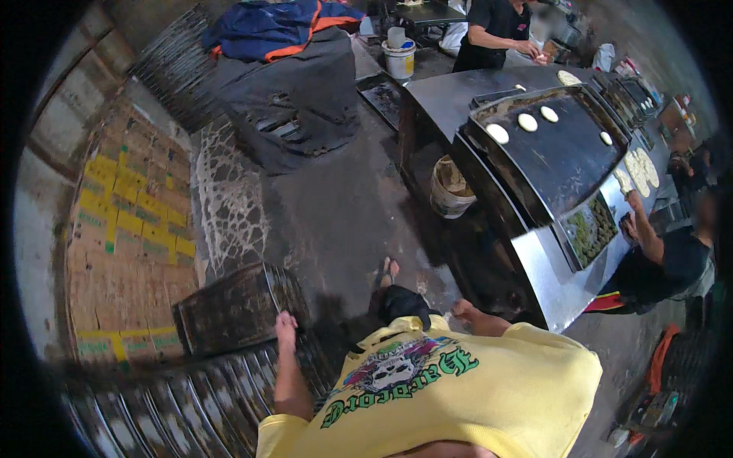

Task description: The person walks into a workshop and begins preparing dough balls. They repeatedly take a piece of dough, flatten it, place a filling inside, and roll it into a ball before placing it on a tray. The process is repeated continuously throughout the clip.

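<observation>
The left hand [285, 322] rests open on the edge of a dark metal tray [237, 305]; it looks heavy, stiff and maybe greasy, so hold its rim. The right hand [463, 309] hangs loose and holds nothing

Your single view comes from the left head camera, looking steeply down your own front: your yellow shirt [466, 382] fills the lower edge, close to the lens. The fisheye bends the stacked cardboard boxes [130, 237] along the left rim and the dark griddle [557, 156] toward the upper right, farther off. No second view is given, so nothing overlaps.
</observation>
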`<action>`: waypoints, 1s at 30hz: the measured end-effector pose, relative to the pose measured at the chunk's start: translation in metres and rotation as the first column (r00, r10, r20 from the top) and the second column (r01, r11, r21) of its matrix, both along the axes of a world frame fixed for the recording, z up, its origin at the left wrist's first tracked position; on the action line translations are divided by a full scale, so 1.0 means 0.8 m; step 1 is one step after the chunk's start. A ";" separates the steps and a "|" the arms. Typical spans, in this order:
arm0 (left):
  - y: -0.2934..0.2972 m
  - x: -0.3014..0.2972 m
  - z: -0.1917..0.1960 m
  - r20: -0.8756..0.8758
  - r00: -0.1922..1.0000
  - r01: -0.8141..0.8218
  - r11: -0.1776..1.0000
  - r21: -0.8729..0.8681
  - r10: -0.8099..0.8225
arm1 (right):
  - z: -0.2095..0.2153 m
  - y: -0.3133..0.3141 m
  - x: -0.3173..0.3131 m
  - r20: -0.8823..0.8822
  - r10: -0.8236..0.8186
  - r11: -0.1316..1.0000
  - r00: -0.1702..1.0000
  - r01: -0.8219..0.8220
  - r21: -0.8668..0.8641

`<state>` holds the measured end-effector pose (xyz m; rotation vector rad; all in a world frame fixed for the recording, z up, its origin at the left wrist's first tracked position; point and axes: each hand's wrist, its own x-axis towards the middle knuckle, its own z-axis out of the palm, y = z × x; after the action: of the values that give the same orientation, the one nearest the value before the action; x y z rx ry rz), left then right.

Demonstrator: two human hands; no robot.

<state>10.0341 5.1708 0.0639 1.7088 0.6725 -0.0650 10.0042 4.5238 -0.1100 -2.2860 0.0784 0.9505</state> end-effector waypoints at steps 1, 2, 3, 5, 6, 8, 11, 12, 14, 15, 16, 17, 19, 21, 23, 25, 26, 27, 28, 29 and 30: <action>0.009 0.072 0.029 0.006 1.000 -0.009 0.999 -0.035 0.009 | 0.003 -0.005 0.013 -0.021 0.139 0.989 0.990 -0.140 -0.044; 0.003 0.122 0.032 0.049 0.994 -0.091 0.994 -0.064 0.094 | 0.003 -0.023 0.021 -0.048 0.285 0.954 0.957 -0.288 -0.079; -0.002 0.177 0.034 0.107 0.979 -0.167 0.982 -0.091 0.176 | -0.001 -0.042 0.040 -0.062 0.423 0.897 0.904 -0.428 -0.109; -0.013 0.249 0.019 0.150 0.959 -0.210 0.957 -0.198 0.242 | -0.005 -0.069 0.083 -0.121 0.682 0.702 0.721 -0.693 -0.164; 0.024 0.255 -0.008 0.283 0.954 0.117 0.991 -0.060 -0.096 | -0.014 -0.047 0.137 -0.188 0.499 0.834 0.846 -0.528 -0.162; -0.040 0.299 -0.038 0.021 0.986 0.166 0.979 -0.117 -0.165 | -0.018 -0.019 0.268 -0.230 0.084 0.954 0.970 -0.145 -0.262; -0.058 0.336 -0.046 -0.289 0.872 0.389 0.918 -0.079 -0.395 | 0.066 0.101 0.472 -0.091 -0.449 0.884 0.889 0.457 0.097; -0.054 0.356 -0.043 -0.340 0.845 0.414 0.907 -0.070 -0.412 | 0.108 0.143 0.543 -0.095 -0.557 0.794 0.825 0.562 0.231; -0.048 0.380 -0.061 -0.363 0.849 0.376 0.922 -0.094 -0.383 | 0.185 0.200 0.674 -0.042 -0.523 0.746 0.851 0.481 0.461; -0.048 0.402 -0.066 -0.379 0.843 0.369 0.923 -0.106 -0.381 | 0.201 0.214 0.725 -0.020 -0.506 0.747 0.862 0.450 0.489; -0.042 0.431 -0.071 -0.394 0.838 0.363 0.925 -0.113 -0.377 | 0.217 0.224 0.774 -0.002 -0.496 0.733 0.868 0.421 0.535; -0.035 0.468 -0.062 -0.421 0.819 0.381 0.918 -0.111 -0.390 | 0.222 0.232 0.813 -0.009 -0.505 0.696 0.863 0.414 0.586; -0.014 0.555 -0.057 -0.439 0.800 0.410 0.907 -0.098 -0.409 | 0.211 0.235 0.887 -0.085 -0.531 0.593 0.843 0.442 0.673; 0.005 0.655 -0.062 -0.445 0.789 0.435 0.897 -0.083 -0.423 | 0.195 0.226 0.945 -0.237 -0.560 0.458 0.794 0.535 0.710; 0.028 0.755 -0.066 -0.447 0.791 0.442 0.895 -0.054 -0.418 | 0.222 0.218 0.986 -0.243 -0.541 0.589 0.805 0.569 0.573; 0.035 0.862 -0.064 -0.434 0.794 0.456 0.889 -0.039 -0.426 | 0.265 0.216 0.998 -0.277 -0.626 0.496 0.729 0.646 0.580; 0.030 0.924 -0.060 -0.407 0.805 0.461 0.887 -0.026 -0.431 | 0.309 0.211 1.007 -0.332 -0.673 0.380 0.661 0.694 0.611; 0.016 0.994 -0.051 -0.375 0.807 0.485 0.874 -0.020 -0.456 | 0.327 0.201 1.012 -0.354 -0.719 0.297 0.598 0.725 0.621; 0.001 1.056 -0.041 -0.340 0.813 0.497 0.868 -0.017 -0.472 | 0.339 0.189 1.019 -0.372 -0.750 0.226 0.548 0.740 0.634; -0.018 1.115 -0.036 -0.294 0.820 0.508 0.861 -0.022 -0.492 | 0.350 0.179 1.031 -0.384 -0.776 0.162 0.501 0.746 0.646; -0.036 1.160 -0.031 -0.249 0.833 0.505 0.863 -0.025 -0.494 | 0.365 0.173 1.044 -0.408 -0.813 0.109 0.415 0.797 0.593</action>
<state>10.9623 5.1423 0.0394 1.8984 0.3875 -0.6500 10.8392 4.6626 0.1820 -1.1009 0.7538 0.2082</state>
